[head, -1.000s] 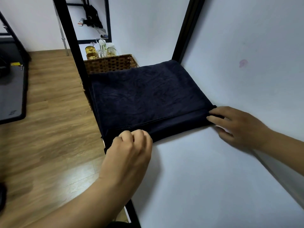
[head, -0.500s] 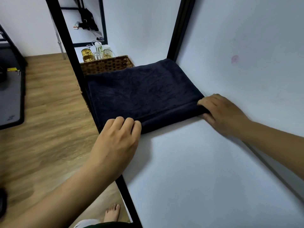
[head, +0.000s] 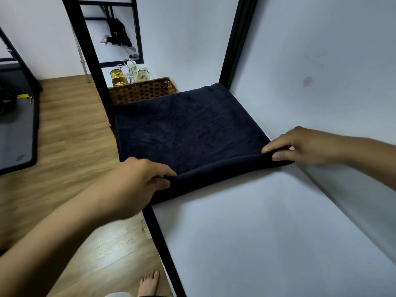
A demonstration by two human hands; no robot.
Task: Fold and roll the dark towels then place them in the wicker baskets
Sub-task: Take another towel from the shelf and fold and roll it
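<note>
Dark towel (head: 188, 133), pinched at its lower corners by left hand (head: 137, 181) and right hand (head: 308, 146), may roll crooked if one hand leads.

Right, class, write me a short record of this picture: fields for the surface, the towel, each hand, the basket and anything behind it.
surface: white shelf board
towel: dark towel, folded flat on the board, near edge raised
left hand: pinches the towel's near left corner
right hand: pinches the towel's near right corner
basket: wicker basket, just beyond the towel's far edge, inside hidden
behind basket: glass jars
</note>
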